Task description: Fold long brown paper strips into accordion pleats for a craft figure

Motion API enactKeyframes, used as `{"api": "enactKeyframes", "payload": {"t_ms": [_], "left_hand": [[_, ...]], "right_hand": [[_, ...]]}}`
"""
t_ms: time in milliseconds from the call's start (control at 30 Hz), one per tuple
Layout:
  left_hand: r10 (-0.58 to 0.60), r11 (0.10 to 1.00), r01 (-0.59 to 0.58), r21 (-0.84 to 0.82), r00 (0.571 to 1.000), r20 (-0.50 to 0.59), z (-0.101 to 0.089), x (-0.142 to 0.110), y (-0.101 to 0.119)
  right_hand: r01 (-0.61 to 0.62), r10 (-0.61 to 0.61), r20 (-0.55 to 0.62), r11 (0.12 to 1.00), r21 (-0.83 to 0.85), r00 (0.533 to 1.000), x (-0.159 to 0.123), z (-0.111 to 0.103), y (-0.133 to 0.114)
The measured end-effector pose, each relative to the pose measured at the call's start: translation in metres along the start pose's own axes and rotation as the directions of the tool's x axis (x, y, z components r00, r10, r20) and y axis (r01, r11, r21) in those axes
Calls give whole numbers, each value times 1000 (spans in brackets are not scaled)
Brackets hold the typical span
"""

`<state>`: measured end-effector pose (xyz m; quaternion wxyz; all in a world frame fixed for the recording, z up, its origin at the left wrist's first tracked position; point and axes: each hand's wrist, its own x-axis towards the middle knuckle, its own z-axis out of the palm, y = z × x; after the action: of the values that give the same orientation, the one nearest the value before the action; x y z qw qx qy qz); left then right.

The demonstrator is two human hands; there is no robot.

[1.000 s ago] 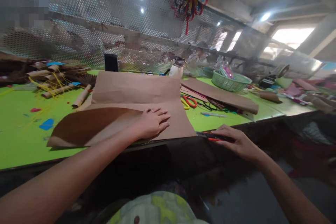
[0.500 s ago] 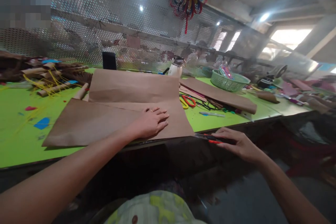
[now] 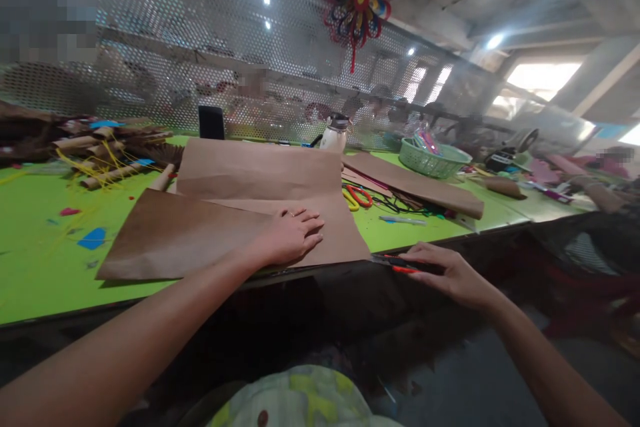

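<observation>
A large sheet of brown kraft paper [image 3: 265, 170] lies on the green table by its front edge, with a lifted flap on the left. My left hand [image 3: 295, 237] rests flat on the paper, fingers stretched out and a ring on one finger. Off the table's front edge, my right hand [image 3: 445, 273] is closed around a utility knife [image 3: 400, 265] with a black and orange-red handle. Its metal tip points left and meets the paper's lower right corner. My fingers hide part of the handle.
Right of the paper lie scissors [image 3: 359, 196], a pen [image 3: 403, 220] and a long brown paper piece [image 3: 420, 183]. Behind stand a flask [image 3: 334, 135], a phone [image 3: 211, 123] and a green basket [image 3: 435, 160]. Paper rolls with yellow strings [image 3: 107, 163] lie left.
The camera view has shifted slightly, moving the background a little down. Both hands keep nearly the same places on the paper and the knife.
</observation>
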<state>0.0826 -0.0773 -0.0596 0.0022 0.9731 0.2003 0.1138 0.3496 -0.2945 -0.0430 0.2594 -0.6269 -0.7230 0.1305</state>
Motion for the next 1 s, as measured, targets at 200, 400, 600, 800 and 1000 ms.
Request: {"api": "enactKeyframes", "payload": {"t_ms": [200, 400, 600, 800, 1000], "left_hand": [[10, 1000, -10, -5, 1000, 3, -1, 0, -1], [5, 1000, -5, -2, 1000, 0, 1, 1, -1], [11, 1000, -11, -8, 1000, 7, 0, 1, -1], [13, 1000, -13, -9, 1000, 10, -2, 0, 0], [24, 1000, -24, -7, 1000, -1, 0, -1, 0]], "right_hand": [[-5, 5, -12, 1000, -1, 1000, -11, 2, -2], [39, -38, -32, 999, 32, 999, 4, 14, -6], [20, -19, -20, 998, 62, 1000, 0, 14, -10], [45, -44, -15, 998, 42, 999, 6, 14, -13], [71, -71, 7, 996, 51, 997, 23, 26, -29]]}}
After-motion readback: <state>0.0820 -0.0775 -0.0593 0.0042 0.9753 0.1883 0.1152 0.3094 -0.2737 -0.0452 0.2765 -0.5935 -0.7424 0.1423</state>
